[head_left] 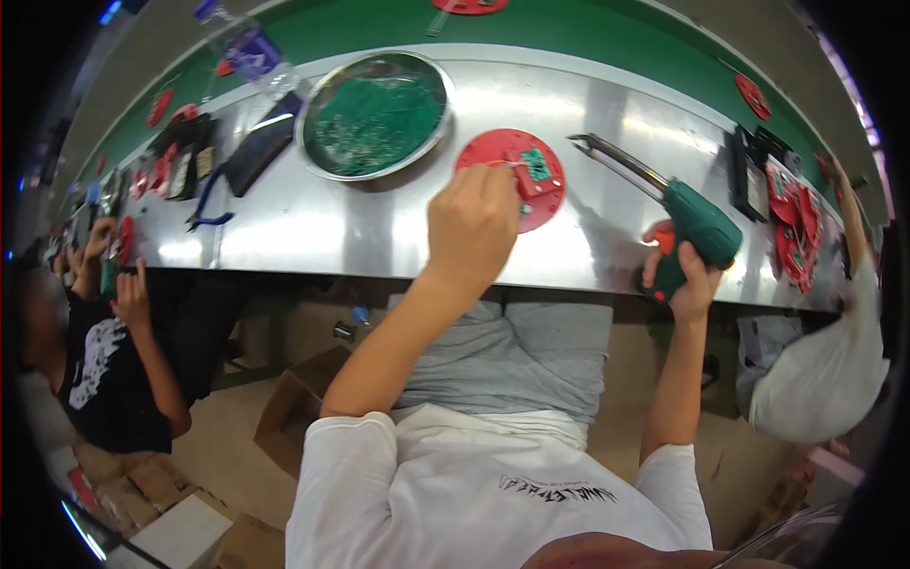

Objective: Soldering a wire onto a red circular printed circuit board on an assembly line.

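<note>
My right hand [684, 267] is wrapped round the handle of a green pistol-shaped soldering gun [700, 228]. Its long metal tip points up and left, over the bench and apart from the red disc. The round red plastic disc [493, 147] lies flat in front of me, with a small green circuit board [538, 165] on its right part. Over the disc's left part is my left hand [474, 213], fingers bent and pinched together. Thin wires show by its fingertips, but the hand hides what exactly it grips.
A steel bowl [301, 142] of green boards stands left of the disc. Pliers [207, 207], a black case [256, 152] and a plastic bottle [251, 52] lie beyond it. Red parts [794, 223] are piled at right. A green belt [569, 33] runs behind; people work on both sides.
</note>
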Action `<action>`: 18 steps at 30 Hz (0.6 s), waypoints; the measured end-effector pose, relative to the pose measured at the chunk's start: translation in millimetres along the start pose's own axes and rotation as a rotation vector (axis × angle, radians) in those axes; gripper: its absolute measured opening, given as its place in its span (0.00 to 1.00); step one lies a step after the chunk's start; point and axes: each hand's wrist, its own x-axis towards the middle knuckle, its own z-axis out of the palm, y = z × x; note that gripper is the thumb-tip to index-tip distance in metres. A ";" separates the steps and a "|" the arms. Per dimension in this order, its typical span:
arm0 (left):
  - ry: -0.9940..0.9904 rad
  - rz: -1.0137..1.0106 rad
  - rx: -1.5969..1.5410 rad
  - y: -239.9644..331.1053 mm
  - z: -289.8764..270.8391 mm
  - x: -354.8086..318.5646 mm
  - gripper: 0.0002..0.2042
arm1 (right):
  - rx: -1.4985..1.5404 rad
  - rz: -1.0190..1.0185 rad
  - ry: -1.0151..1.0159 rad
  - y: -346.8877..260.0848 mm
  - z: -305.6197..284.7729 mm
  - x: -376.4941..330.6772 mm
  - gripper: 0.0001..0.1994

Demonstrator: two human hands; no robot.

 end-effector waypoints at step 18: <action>-0.007 0.198 -0.100 -6.0 -7.4 12.9 0.07 | -0.090 0.024 -0.095 -6.3 12.6 -2.9 0.18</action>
